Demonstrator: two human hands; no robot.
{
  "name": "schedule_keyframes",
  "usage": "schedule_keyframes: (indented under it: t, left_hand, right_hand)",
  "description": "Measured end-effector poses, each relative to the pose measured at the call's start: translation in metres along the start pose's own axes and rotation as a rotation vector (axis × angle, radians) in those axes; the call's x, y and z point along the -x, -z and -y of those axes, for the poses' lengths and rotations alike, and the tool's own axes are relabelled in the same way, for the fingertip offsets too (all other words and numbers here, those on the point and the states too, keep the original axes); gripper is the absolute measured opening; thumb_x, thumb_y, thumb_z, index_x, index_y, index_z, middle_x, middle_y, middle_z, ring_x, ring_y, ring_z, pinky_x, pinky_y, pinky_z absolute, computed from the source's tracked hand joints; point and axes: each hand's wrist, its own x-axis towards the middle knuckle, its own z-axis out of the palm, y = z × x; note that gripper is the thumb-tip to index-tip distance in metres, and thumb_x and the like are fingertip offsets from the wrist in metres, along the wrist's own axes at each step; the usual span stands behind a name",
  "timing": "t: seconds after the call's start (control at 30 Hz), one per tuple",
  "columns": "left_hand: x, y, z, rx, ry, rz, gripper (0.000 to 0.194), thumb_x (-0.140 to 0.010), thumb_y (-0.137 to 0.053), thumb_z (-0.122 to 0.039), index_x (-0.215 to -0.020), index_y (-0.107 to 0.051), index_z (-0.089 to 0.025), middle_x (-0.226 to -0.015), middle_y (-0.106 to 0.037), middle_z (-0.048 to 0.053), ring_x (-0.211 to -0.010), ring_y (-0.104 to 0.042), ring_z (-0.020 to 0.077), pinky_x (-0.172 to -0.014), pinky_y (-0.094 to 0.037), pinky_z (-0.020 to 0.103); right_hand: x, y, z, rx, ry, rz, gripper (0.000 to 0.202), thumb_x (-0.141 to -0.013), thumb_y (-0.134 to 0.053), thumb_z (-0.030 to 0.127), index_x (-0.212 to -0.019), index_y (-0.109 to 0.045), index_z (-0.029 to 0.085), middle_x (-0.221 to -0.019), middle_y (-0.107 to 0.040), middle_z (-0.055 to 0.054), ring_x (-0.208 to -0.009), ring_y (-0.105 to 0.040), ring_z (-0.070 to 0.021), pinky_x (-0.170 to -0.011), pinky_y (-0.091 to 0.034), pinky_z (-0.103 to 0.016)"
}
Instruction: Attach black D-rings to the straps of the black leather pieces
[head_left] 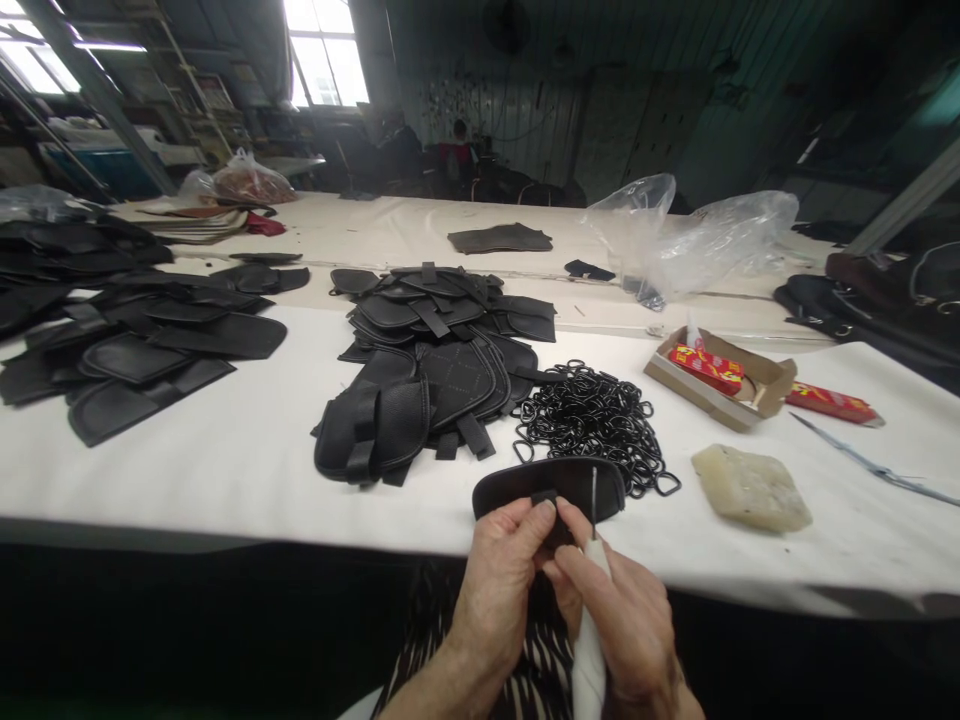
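I follow the work from a distance, through the head camera, and my attention is on the two hands. The left hand [506, 560] is closed on a small dark strap [544, 496] at a black piece [510, 487], with its thumb pressing on the strap. The right hand [626, 610] has its fingertips near the same strap, and it is also closed around a white-handled tool [589, 640], whose thin metal shaft [594, 500] points toward the far side. The fingertips of both hands come very near each other. The black piece is over the near part of the white table [247, 470], just before the heap of black rings [592, 420]; whether it rests on the surface, I cannot tell.

I judge that the step in hand is a fine arranging of the strap with the fingers, while the tool is only kept in the right hand. What lies under the thumb is hidden from me. In my opinion, the next move calls for a firm left pinch, so that the strap does not slip, and for care with the metal shaft, because it stands close to the piece. The pile of similar pieces [450, 370] lies farther and to the left.
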Motion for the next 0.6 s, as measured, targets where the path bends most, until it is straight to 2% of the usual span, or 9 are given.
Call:
schedule_keyframes:
  t: [0.2,0.37,0.47,0.6]
  left_hand:
    - [0.000,-0.001,0.001,-0.017,-0.004,0.030,0.025,-0.080,-0.063,-0.032,-0.065,-0.059,-0.011,-0.055,-0.048,-0.003,-0.048,-0.041,0.0038,-0.047,-0.031,0.014]
    - [0.001,-0.002,0.000,-0.002,0.016,0.040,0.025,-0.080,-0.063,-0.032,-0.064,-0.061,-0.012,-0.049,-0.047,-0.004,-0.041,-0.036,0.0024,-0.042,-0.027,0.013]
    - [0.000,-0.003,-0.002,0.026,0.031,0.028,0.022,-0.077,-0.065,-0.031,-0.067,-0.064,-0.011,-0.052,-0.051,-0.003,-0.042,-0.038,0.0023,-0.040,-0.026,0.013]
    - [-0.002,-0.003,-0.005,0.075,0.013,-0.003,0.021,-0.074,-0.068,-0.028,-0.063,-0.064,-0.010,-0.056,-0.057,0.001,-0.051,-0.051,0.0077,-0.049,-0.039,0.016]
  right_hand:
    - [0.010,-0.005,0.000,-0.088,-0.005,-0.078,0.013,-0.087,-0.051,0.012,-0.079,-0.061,0.011,-0.095,-0.069,-0.025,-0.072,-0.071,-0.0219,-0.056,-0.054,-0.024]
    - [0.012,-0.007,-0.003,-0.096,0.010,-0.119,0.011,-0.087,-0.051,0.013,-0.083,-0.061,0.012,-0.098,-0.068,-0.025,-0.069,-0.070,-0.0211,-0.056,-0.055,-0.026]
    - [0.010,-0.003,-0.003,-0.153,0.022,-0.085,0.009,-0.086,-0.052,0.010,-0.085,-0.061,0.010,-0.098,-0.068,-0.026,-0.071,-0.070,-0.0205,-0.057,-0.054,-0.025]
    - [0.007,0.005,-0.004,-0.116,0.029,-0.073,0.015,-0.089,-0.050,0.016,-0.083,-0.062,0.011,-0.097,-0.069,-0.023,-0.072,-0.070,-0.0198,-0.058,-0.053,-0.022]
